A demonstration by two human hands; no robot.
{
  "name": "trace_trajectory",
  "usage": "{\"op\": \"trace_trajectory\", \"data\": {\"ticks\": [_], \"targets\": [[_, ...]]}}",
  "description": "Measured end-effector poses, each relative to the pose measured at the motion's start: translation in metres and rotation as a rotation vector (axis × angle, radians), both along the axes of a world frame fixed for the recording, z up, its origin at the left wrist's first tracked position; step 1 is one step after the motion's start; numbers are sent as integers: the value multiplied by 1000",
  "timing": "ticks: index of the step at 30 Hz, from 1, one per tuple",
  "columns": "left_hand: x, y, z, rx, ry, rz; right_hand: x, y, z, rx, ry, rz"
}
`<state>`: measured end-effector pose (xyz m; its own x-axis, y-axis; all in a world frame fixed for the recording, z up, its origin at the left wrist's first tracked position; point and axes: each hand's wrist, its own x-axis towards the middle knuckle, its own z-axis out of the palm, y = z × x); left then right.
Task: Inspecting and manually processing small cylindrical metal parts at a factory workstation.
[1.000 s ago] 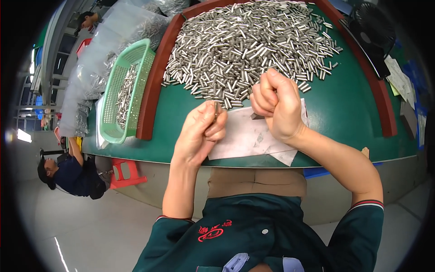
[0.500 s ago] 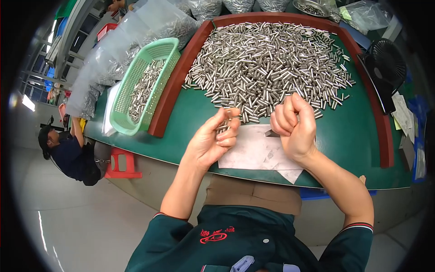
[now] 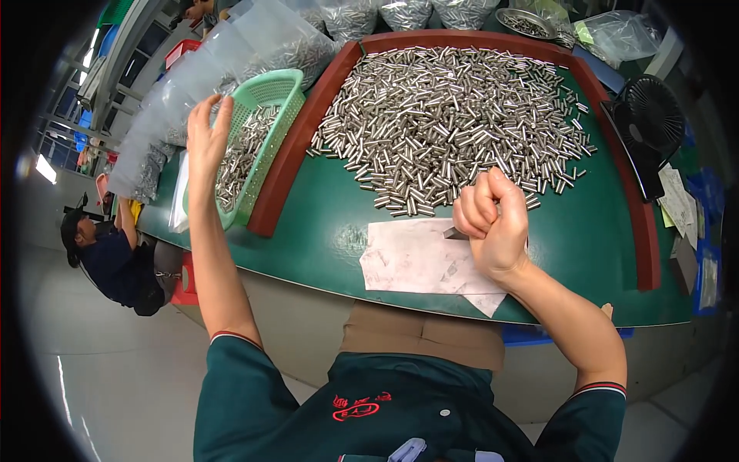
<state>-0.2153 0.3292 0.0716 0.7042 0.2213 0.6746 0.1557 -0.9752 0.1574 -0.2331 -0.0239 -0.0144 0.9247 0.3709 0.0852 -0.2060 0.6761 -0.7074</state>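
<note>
Half a second earlier both hands had worked close together over the white paper (image 3: 419, 258). By this moment the left hand (image 3: 206, 138) had swung out to the green basket (image 3: 265, 88), fingers spread and palm empty above the metal pins (image 3: 239, 158) lying in it. Whether a pin had just dropped from it could not be made out. That reach suggested one piece was finished with and set apart from the rest.

The right hand (image 3: 493, 223) was curled into a fist at the top edge of the paper, clenched on a small dark tool (image 3: 454, 233) whose tip showed on the side of its knuckles. The main heap of metal pins (image 3: 454, 115) lay loose on the green table (image 3: 331, 231), just beyond the fist, inside a reddish-brown rim (image 3: 647, 223).

Clear plastic bags (image 3: 254, 54) filled with more pins lined the far left edge and the back. A black fan (image 3: 650, 115) stood at the right, with white slips of paper (image 3: 677, 200) and a blue patch beside it. Another person (image 3: 112, 258) sat low at the far left.
</note>
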Motion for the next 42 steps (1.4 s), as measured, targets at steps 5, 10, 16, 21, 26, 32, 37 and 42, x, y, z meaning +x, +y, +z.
{"op": "trace_trajectory", "data": {"ticks": [5, 10, 16, 21, 26, 32, 37, 42], "targets": [[1, -105, -25, -310, 219, -483, 5, -4, -6, -9, 15, -11], [-6, -156, -46, -240, 399, -532, -1, 2, 3, 9, 54, 4], [0, -167, -70, -207, 319, -571, -3, -1, -1, 0, 85, -8], [2, -165, -70, -259, 315, -552, -3, 1, 4, -26, 72, -20], [5, -156, -60, -1008, 473, -634, 2, 2, 0, 4, 79, -11], [2, -146, -74, -1899, 562, -843, 3, 0, 1, 26, 127, -2], [5, -145, -79, -2064, 580, -817, 3, -1, 0, 29, 133, 1], [6, -146, -81, -2119, 598, -840, 3, -2, -2, 22, 109, 2]]}}
